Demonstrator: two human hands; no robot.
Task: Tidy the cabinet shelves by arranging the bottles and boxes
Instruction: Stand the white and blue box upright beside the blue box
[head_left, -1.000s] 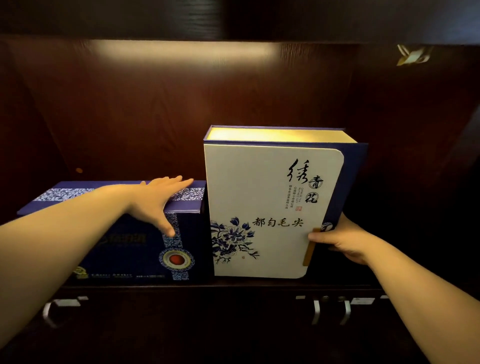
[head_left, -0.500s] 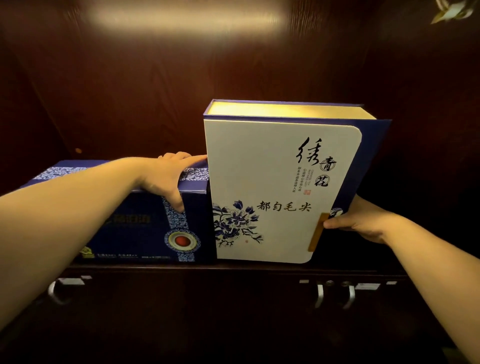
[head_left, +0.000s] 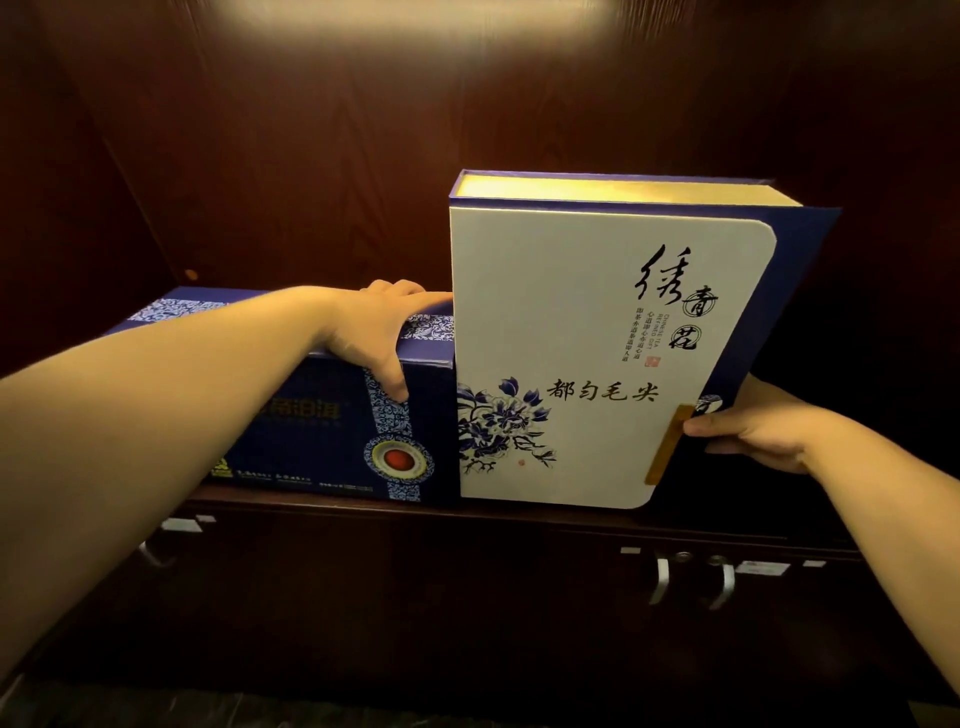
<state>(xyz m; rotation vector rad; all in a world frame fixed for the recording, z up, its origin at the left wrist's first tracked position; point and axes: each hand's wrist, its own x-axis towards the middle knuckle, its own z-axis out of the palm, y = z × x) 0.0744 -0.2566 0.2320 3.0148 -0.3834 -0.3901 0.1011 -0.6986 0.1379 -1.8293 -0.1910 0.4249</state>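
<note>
Handles (head_left: 660, 579) on the cupboard doors sit nearest us, below the shelf (head_left: 519, 512). Our right hand (head_left: 761, 434) pinches the white tea box (head_left: 597, 353) at its right edge, upright beside the low blue box (head_left: 332, 415), which our left hand (head_left: 379, 332) clasps (thumb down front). Pushed unevenly, we judge the tall box could tip.

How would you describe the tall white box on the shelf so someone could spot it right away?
Look at the dark wooden shelf above the cabinet doors. Two boxes stand there side by side; the white box is the right one, with the right hand at its edge. Unlike the low blue box under the left hand, it stands taller, with blue flowers and black calligraphy.
</note>
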